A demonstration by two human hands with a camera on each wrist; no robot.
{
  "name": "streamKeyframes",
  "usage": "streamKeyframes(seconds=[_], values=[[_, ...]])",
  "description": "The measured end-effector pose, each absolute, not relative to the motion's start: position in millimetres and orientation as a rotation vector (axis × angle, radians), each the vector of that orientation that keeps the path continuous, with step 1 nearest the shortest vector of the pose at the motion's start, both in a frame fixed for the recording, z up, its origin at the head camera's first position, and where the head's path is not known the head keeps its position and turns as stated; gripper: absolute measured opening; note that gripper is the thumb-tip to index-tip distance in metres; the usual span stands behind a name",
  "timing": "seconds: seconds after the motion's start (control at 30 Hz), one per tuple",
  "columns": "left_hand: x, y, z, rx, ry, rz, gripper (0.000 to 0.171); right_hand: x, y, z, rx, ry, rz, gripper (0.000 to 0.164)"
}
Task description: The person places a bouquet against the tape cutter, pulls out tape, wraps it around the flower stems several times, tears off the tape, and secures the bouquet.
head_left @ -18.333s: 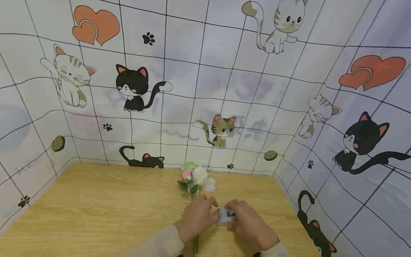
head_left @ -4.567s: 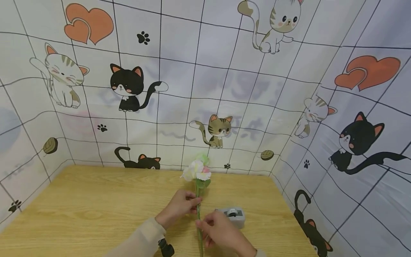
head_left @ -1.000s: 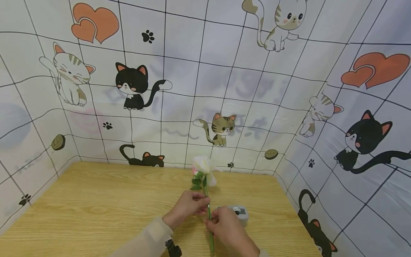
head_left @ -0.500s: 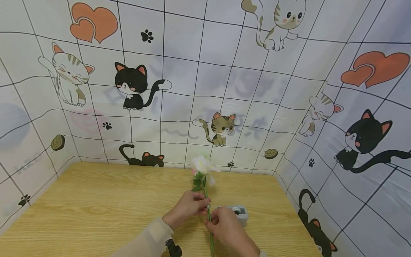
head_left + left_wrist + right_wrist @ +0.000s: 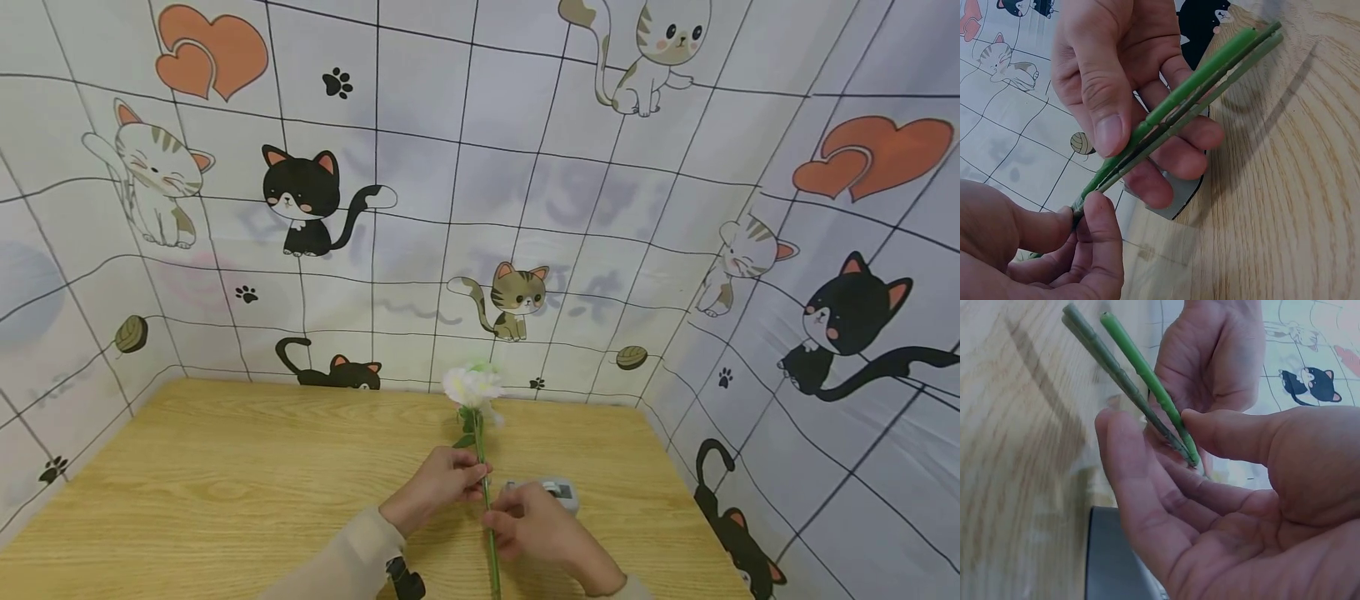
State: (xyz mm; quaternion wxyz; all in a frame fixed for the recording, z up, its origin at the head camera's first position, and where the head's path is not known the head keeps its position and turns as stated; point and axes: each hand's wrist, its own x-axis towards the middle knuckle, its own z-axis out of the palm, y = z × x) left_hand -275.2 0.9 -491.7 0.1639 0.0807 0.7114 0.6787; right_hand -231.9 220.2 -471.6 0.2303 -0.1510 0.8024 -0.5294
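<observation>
A small bunch of artificial flowers (image 5: 472, 387), with white blooms and green leaves, points away from me in the head view. My left hand (image 5: 441, 485) pinches its stems between thumb and fingers below the leaves. Lower down, my right hand (image 5: 543, 529) holds the stems loosely, its thumb on them and its fingers behind. The left wrist view shows three green stems (image 5: 1191, 103) side by side, their cut ends spread slightly apart. A grey tape dispenser (image 5: 564, 493) stands just beyond my right hand, which partly hides it.
The wooden table (image 5: 262, 483) reaches back to a cloth wall (image 5: 420, 175) printed with cats and a grid. Another such wall stands on the right. A black strap piece (image 5: 406, 578) sits at my left wrist.
Much earlier the flowers lay on the table and both hands were at the tape dispenser. In the last second the bunch has turned, hiding the pink bud, and my right hand has loosened slightly rightward.
</observation>
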Motion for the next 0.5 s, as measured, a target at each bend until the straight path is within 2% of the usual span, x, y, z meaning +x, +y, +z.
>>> streamKeyframes(seconds=[0.5], values=[[-276.3, 1.2, -495.7, 0.265, 2.000, 1.954, 0.026, -231.9, 216.1, -473.3, -0.388, 2.164, -1.528, 0.016]])
